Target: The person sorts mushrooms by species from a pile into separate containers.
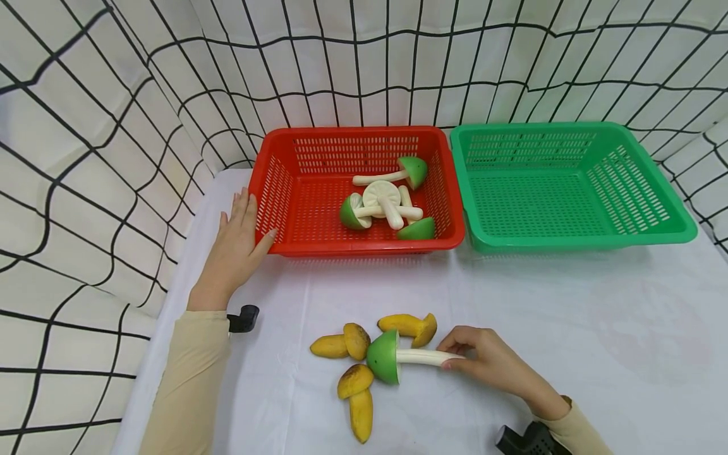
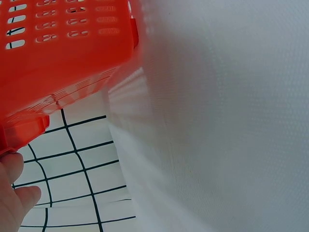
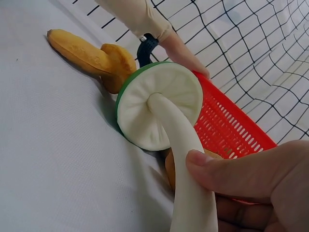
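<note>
My right hand (image 1: 493, 360) pinches the end of the white stem of a green-capped toy mushroom (image 1: 383, 358), thumb against the stem in the right wrist view. The cap's pale underside faces that camera. Several yellow toy mushrooms lie around the cap: one to its left (image 1: 335, 343), one behind it (image 1: 411, 327) and one in front (image 1: 358, 404). My left hand (image 1: 232, 243) rests against the left side of the red basket (image 1: 341, 248), its fingers fairly straight along the wall and the thumb at the front corner. Several green-capped mushrooms (image 1: 387, 205) lie inside that basket.
A green basket (image 1: 569, 240) stands right of the red one, their rims close together. Black wire grid (image 1: 375, 63) rises behind and to the left, over white cloth. White cloth (image 1: 546, 303) covers the table. Camera mounts (image 1: 243, 319) sit at both wrists.
</note>
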The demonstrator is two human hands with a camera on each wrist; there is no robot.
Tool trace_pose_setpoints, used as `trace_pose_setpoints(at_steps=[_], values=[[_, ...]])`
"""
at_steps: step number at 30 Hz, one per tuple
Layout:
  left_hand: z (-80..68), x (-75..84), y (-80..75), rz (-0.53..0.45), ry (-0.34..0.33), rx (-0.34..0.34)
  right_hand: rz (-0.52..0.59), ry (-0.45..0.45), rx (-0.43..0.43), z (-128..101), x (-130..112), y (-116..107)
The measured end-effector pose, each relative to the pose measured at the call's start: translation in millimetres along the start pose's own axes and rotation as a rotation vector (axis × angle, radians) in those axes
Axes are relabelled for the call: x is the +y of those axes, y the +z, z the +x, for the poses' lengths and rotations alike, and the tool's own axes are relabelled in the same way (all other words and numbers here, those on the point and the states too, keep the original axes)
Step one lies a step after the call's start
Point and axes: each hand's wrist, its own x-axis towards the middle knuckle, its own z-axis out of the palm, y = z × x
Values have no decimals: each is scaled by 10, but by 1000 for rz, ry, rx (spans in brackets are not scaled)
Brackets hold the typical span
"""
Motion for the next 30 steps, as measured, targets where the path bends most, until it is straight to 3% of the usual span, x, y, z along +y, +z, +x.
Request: trace_pose_setpoints(at_steps=[14,30], values=[[-2,-1,0,-6,5,3,-25,-64,104,43,-19,-73],[0,-8,3,-8,2,-2,-16,-6,174,89,-24,-151]])
